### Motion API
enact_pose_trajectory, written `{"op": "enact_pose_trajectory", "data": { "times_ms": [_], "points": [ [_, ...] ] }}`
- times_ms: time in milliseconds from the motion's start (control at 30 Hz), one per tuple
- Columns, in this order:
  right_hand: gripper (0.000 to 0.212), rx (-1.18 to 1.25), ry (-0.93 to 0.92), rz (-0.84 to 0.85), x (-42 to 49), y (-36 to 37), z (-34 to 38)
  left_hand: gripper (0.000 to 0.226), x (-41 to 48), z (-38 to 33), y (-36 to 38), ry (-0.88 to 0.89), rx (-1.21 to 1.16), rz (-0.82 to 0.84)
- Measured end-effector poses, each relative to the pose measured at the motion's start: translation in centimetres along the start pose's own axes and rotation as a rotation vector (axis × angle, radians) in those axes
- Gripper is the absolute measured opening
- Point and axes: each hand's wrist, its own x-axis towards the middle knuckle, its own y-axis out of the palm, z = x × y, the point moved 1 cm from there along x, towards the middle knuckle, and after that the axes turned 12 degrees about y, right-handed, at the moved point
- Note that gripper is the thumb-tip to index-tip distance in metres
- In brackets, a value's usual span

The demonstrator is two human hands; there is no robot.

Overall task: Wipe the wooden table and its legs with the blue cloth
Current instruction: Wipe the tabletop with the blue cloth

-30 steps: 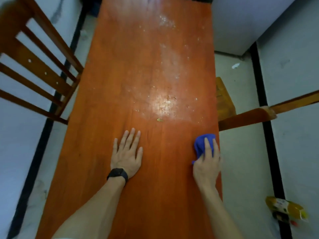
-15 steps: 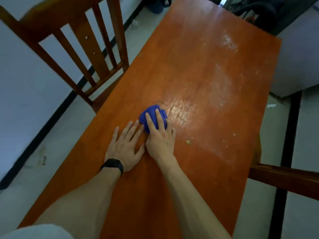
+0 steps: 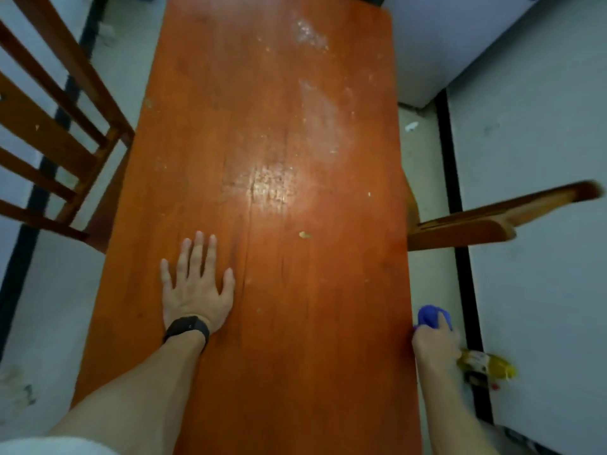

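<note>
Left hand (image 3: 195, 290) flat; right hand (image 3: 433, 343) grips cloth (image 3: 428, 315).

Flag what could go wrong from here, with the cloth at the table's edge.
1. The crumb and the white residue lie farther up the table than the blue cloth; they may get missed.
2. The right hand is off the edge, near the chair rail; a forward stroke might knock it.
3. The bottle on the floor could trip a step.
</note>
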Motion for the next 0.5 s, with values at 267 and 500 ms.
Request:
{"op": "enact_pose_trajectory", "data": {
  "times_ms": [267,500],
  "points": [
    [0.053,-0.193,-0.548,-0.287,-20.7,3.0,-11.5,0.072,-0.4,-0.2,-0.4,0.051,-0.016,-0.006],
    [0.089,-0.603,-0.976,0.075,-32.0,6.3,-18.9,0.072,-1.6,0.9,-0.9,0.189,-0.044,0.031]
  ]
}}
